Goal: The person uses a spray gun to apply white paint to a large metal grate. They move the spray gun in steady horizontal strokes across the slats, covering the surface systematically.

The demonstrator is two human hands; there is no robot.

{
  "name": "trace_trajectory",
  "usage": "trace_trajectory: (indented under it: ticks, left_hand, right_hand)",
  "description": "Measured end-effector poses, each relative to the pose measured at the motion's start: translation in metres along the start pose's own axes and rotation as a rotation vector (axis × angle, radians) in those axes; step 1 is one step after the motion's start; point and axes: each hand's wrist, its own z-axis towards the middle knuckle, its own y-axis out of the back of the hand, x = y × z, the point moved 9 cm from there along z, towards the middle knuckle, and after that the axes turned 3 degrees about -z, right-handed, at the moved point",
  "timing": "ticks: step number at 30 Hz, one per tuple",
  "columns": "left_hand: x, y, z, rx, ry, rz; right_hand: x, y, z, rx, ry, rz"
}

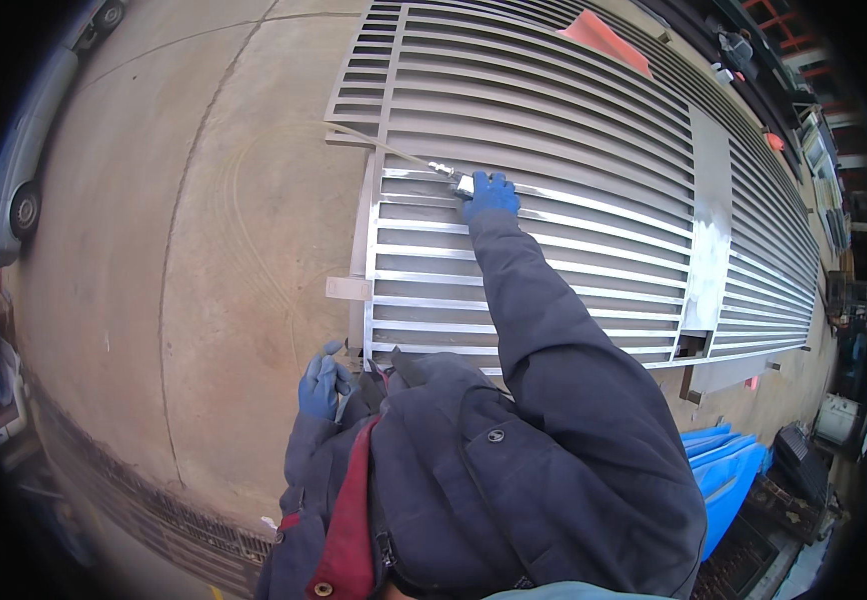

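Observation:
My right hand (pixel 492 196), in a blue glove, reaches far forward over a large slatted metal panel (pixel 544 245). It is closed around a small air sander (pixel 467 186), whose body is mostly covered by the fingers. A thin air hose (pixel 384 146) joins the tool through a silver coupling and trails off the panel's left side. Slats around and nearer than the tool look bright and shiny; those beyond are duller grey. Down by my body, at the panel's near left corner, my left hand (pixel 322 388), also blue-gloved, holds nothing visible, its fingers loosely apart.
A wide flat plate (pixel 711 220) crosses the slats on the right. An orange-red sheet (pixel 609 42) lies at the far side. Blue folded sheeting (pixel 729 480) sits at the near right. Concrete floor (pixel 224 200) stretches left towards a parked vehicle (pixel 39 150).

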Motion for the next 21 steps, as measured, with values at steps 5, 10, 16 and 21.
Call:
trace_trajectory:
  ticks: [5,10,16,21]
  left_hand:
    - [-0.003,-0.027,0.006,0.102,0.040,0.018]
    - [0.003,-0.039,0.003,0.111,0.058,0.028]
    - [0.010,-0.032,-0.002,0.053,0.084,0.002]
    - [0.007,-0.016,-0.004,0.000,0.019,-0.032]
  right_hand:
    - [-0.118,0.010,0.003,-0.067,-0.186,-0.026]
    - [-0.201,0.015,0.010,-0.045,-0.337,-0.041]
    - [-0.148,0.003,0.012,-0.071,-0.197,-0.032]
    - [-0.026,-0.007,-0.003,-0.098,0.043,-0.016]
